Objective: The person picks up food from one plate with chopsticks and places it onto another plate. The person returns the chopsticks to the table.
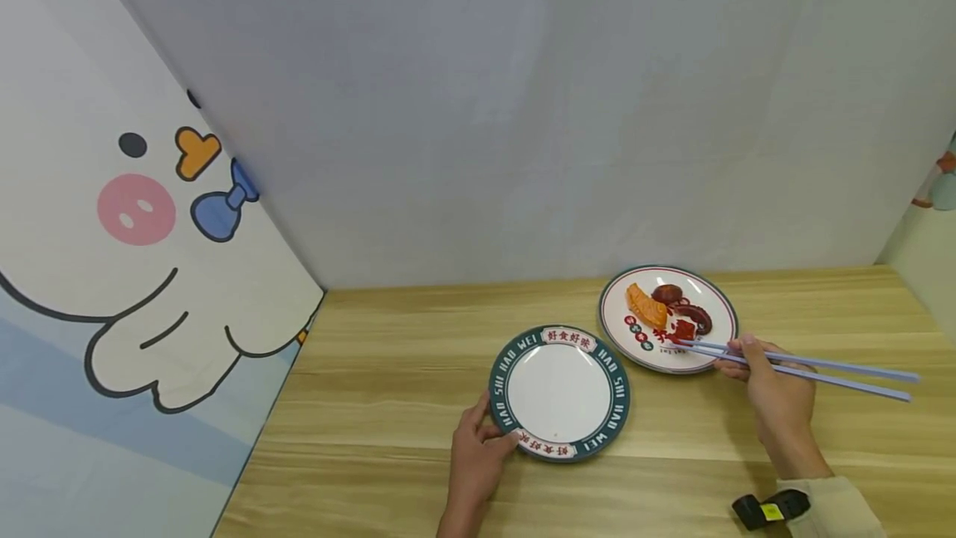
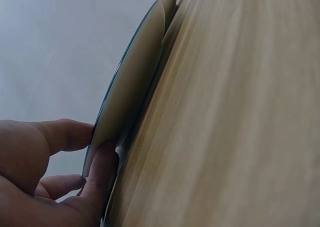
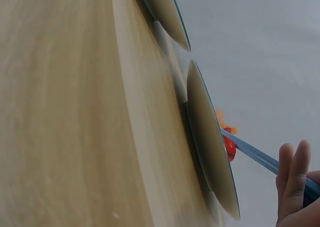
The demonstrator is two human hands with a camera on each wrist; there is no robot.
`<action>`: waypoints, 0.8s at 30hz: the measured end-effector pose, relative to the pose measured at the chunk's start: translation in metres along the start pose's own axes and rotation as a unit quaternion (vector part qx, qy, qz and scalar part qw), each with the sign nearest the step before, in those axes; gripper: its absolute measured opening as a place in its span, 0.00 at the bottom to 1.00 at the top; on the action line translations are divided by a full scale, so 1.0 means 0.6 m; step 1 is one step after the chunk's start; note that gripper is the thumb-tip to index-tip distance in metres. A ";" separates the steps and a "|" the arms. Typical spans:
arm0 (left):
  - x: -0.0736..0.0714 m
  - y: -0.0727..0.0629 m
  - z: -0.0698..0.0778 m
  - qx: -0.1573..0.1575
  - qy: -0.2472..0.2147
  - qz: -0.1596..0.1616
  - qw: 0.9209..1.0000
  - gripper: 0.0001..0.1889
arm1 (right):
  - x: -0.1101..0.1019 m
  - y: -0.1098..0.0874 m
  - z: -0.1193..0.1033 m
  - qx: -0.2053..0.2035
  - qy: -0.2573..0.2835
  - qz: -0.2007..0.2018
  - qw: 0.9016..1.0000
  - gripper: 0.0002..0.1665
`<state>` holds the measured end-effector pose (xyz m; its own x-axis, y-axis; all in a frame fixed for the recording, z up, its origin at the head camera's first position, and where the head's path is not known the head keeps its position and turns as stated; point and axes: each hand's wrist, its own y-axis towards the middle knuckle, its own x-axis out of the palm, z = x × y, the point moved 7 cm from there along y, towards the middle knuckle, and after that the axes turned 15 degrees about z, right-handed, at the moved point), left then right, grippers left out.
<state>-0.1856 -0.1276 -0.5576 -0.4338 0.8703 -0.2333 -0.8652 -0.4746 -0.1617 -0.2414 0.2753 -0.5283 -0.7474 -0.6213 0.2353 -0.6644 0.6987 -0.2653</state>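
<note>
My left hand (image 1: 478,455) pinches the near left rim of a plate (image 1: 558,395) with a green lettered border. In the left wrist view, its fingers (image 2: 70,133) lie on both sides of that rim. My right hand (image 1: 780,393) holds a pair of pale blue chopsticks (image 1: 836,365), whose tips reach a red food piece (image 1: 683,330) on the second plate (image 1: 621,305), white with a thin dark rim. Beside the red piece lie an orange, shrimp-like piece (image 1: 646,305), a brown round piece (image 1: 667,294) and a dark curled tentacle-like piece (image 1: 695,316).
Both plates stand close together on a wooden table (image 1: 373,388). Behind it rises a plain grey-white wall (image 1: 523,106). A panel with a cartoon figure (image 1: 134,206) borders the left side. A black strap (image 1: 769,511) lies by the right sleeve (image 1: 829,505).
</note>
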 end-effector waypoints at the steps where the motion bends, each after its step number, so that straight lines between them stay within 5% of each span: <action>1: 0.000 0.000 0.000 0.000 -0.001 0.000 1.000 0.42 | 0.000 0.000 0.000 0.001 -0.001 0.000 1.000 0.15; 24: 0.002 0.002 -0.002 -0.014 0.013 0.005 1.000 0.42 | -0.003 0.004 0.005 0.000 -0.029 0.001 1.000 0.16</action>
<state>-0.1868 -0.1273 -0.5595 -0.4356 0.8617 -0.2602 -0.8532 -0.4874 -0.1859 -0.2417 0.2772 -0.5324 -0.7474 -0.6397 0.1794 -0.6628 0.6997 -0.2666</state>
